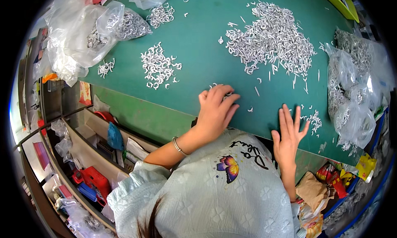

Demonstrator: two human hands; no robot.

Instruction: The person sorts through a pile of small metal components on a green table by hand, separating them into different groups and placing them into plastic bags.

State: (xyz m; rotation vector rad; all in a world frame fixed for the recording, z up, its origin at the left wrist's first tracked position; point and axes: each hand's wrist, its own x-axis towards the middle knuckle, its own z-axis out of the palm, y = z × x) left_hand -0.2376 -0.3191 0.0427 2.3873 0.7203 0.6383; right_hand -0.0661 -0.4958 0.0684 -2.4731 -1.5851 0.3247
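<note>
My left hand rests near the table's front edge, its fingers bent down over a few small curved silvery metal pieces. Some of these pieces show between and just beyond the fingers; the fingertips are partly hidden. To its right, my right hand lies with straight, spread fingers at the table edge, holding nothing. Beside its fingertips is a small pile of silvery pieces. One loose curved piece lies between the hands. A large heap of similar pieces spreads beyond them, with some thin straight slivers among it.
On the green table, a medium pile and a smaller one lie left. Clear plastic bags of pieces stand at the left and right. Open drawers sit below left; snack packets lie below right.
</note>
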